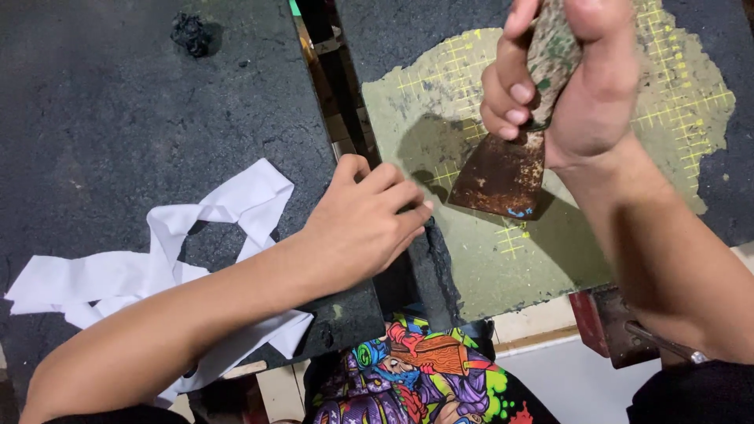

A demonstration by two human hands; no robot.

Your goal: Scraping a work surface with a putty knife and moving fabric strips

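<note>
- Right hand (577,86) is wrapped tight around the grubby, paint-speckled handle of a scraper (503,169), with the rusty blade pointing down and its edge sitting on the green cutting mat (471,259).
- That mat has a yellow grid and is mostly covered by a dark, crusty layer (408,31); the bare green patch is around where the blade is.
- Left hand (365,224) isn't holding anything, fingers curled and pressing down at the left edge of the mat, just beside the blade, where a strip of the dark layer looks peeled up.
- Off to the left on the dark desk (94,141) there's a tangle of white paper strips (157,267) under the left forearm.
- Small black crumpled lump (190,33) sits at the far end of that desk, well apart from everything.
</note>
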